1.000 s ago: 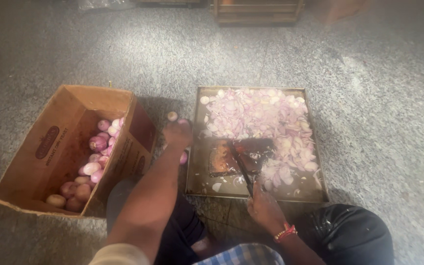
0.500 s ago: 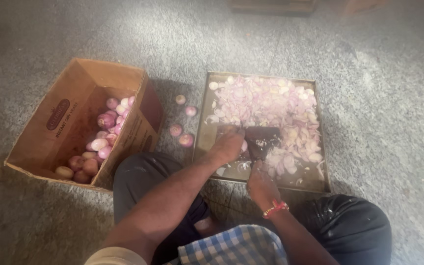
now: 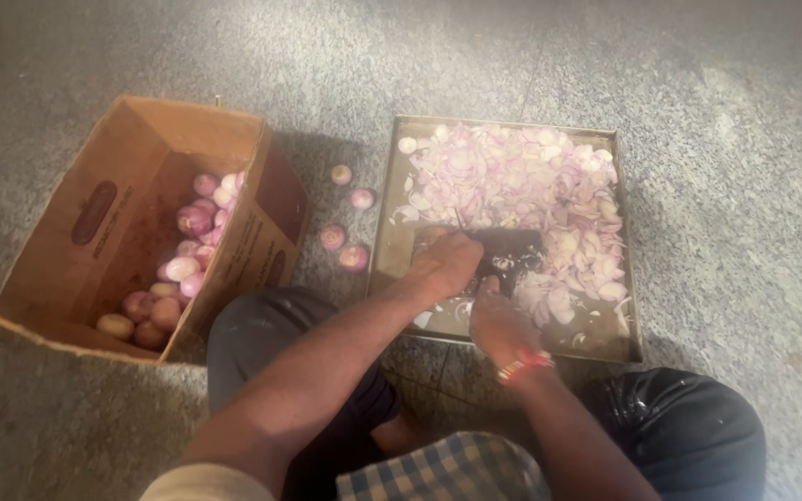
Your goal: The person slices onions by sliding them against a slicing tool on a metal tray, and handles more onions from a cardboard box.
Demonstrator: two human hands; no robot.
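Left hand (image 3: 452,263) is set knuckles-up on the dark cutting block (image 3: 503,260), fingers curled down over something small. What is under them is hidden, so the grip cannot be confirmed.

Right hand (image 3: 498,320) sits just at 5 o'clock of the left, closed loosely near the block's near edge. A knife is not made out in this view; whether anything is held cannot be told. A red-and-gold bangle (image 3: 523,365) is worn at that wrist.

The block lies inside a shallow rectangular metal tray (image 3: 392,232) on the speckled grey stone floor (image 3: 717,139). A heap of pale pink sliced onion (image 3: 522,181) fills the tray from 12 to 3 o'clock of the hands, touching the block's far and right edges.

At 9 to 10 o'clock of the tray, four loose peeled pink onions (image 3: 353,257) lie on the floor, just beside the tray's left wall. Further out at 9 o'clock, an open brown cardboard box (image 3: 95,213) is tipped on its side, with whole peeled onions (image 3: 187,250) piled along its lower wall.

Risks, as judged:
- Both hands are crowded close on a small block; a cut to the left fingers is likely if a blade is worked there.
- Slices are banked against the block, so spill over the tray's right wall is possible.
- Loose onions on the floor could roll away.
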